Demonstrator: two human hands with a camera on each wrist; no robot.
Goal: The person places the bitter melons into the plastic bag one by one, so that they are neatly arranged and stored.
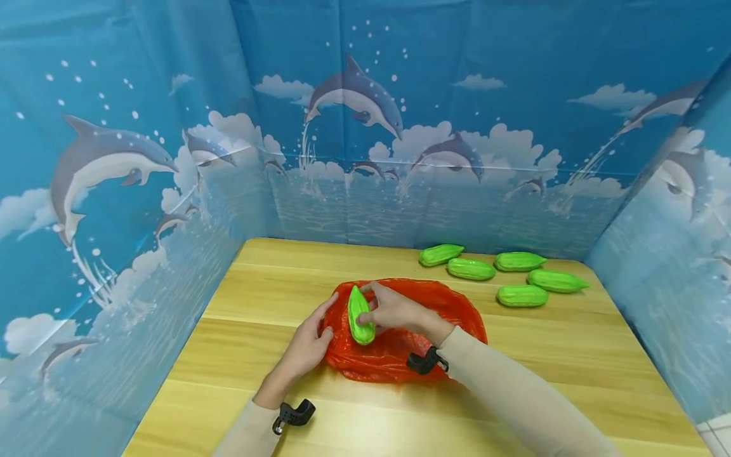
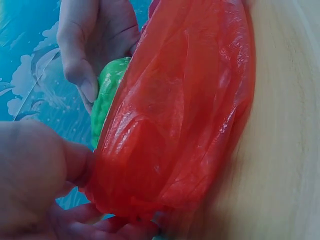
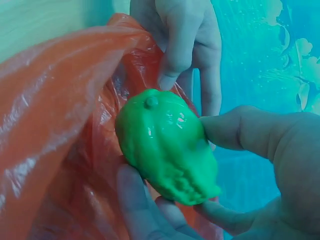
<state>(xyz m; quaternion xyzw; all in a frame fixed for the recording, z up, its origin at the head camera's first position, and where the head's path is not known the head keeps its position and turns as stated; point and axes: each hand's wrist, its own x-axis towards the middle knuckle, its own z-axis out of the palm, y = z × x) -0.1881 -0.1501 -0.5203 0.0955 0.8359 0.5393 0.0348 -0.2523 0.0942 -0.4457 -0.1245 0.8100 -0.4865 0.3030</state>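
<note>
My right hand (image 1: 394,311) grips a glossy bright green bitter melon (image 1: 360,316), with the thumb on one side and the fingers on the other. The melon is held tilted, pointed end up, over the left part of a red plastic bag (image 1: 434,289) that lies spread with its mouth upward. My left hand (image 1: 308,346) pinches the bag's left rim, thumb inside and fingers outside, as the right wrist view shows. In the left wrist view, the bag's wall (image 2: 170,115) hides part of the melon (image 2: 110,85).
Several more green bitter melons (image 1: 522,296) lie at the back right of the wooden table (image 1: 251,298). A blue dolphin-printed curtain (image 1: 365,209) stands along the back and both sides of the table.
</note>
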